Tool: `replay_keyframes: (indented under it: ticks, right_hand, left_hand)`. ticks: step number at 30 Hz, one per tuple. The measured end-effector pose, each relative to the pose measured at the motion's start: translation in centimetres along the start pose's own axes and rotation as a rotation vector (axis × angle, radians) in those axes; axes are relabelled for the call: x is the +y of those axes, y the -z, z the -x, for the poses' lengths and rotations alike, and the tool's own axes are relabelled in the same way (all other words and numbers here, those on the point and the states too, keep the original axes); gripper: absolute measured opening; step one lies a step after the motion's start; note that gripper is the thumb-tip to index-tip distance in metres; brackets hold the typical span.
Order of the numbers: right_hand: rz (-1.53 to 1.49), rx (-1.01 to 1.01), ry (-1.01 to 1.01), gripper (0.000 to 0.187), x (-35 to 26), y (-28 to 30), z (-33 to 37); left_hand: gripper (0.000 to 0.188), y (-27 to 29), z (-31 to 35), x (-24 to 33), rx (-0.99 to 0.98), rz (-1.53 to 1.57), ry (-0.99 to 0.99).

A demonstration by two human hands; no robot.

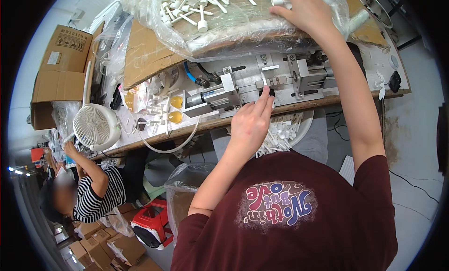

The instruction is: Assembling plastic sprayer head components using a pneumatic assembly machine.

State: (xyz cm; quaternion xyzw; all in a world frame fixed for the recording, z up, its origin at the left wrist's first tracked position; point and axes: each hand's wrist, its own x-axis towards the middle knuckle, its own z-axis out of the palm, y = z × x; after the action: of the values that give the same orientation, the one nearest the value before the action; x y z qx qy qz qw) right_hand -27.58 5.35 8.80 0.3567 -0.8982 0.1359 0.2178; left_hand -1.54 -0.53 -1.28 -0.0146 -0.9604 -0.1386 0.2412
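My left hand [251,123] reaches up to a metal clamping jig [269,79] on the bench, its fingers stretched out. The fingertips are at the lower end of a white plastic stem part [264,77] lying in the jig; whether they press on it is hard to tell. At the top, my right hand [308,14] is over a pile of white plastic stem parts [201,7] with round heads, on clear plastic sheeting [196,45]. Its thumb and fingers are apart, close to several loose parts, and its far fingertips run out of the picture.
Pneumatic cylinders [208,99] flank the jig. Below the bench edge, a white tub [306,128] of similar parts sits at my lap. Leftward are yellow-capped pieces [175,116], a white fan [96,126], cardboard boxes [61,79] and another person in a striped shirt [100,194].
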Motion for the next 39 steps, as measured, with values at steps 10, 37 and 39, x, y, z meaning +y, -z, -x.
replay_keyframes:
  ticks: [10, 37, 39]
  right_hand:
    - [-0.531, -0.084, -0.061, 0.028, 0.0, 0.7, 0.7]
    - [-1.413, -0.026, -0.151, 0.035, -3.5, 3.7, 18.2]
    - [-1.415, -0.018, -0.157, 0.037, -3.1, 4.0, 18.3]
  left_hand:
    - [0.026, 0.3, -0.4, -0.1, -0.013, 0.031, 0.034]
    - [0.026, -0.2, 0.1, 0.0, 0.087, 0.001, 0.047]
    - [0.027, 0.2, -0.8, -0.3, 0.057, -0.001, 0.058]
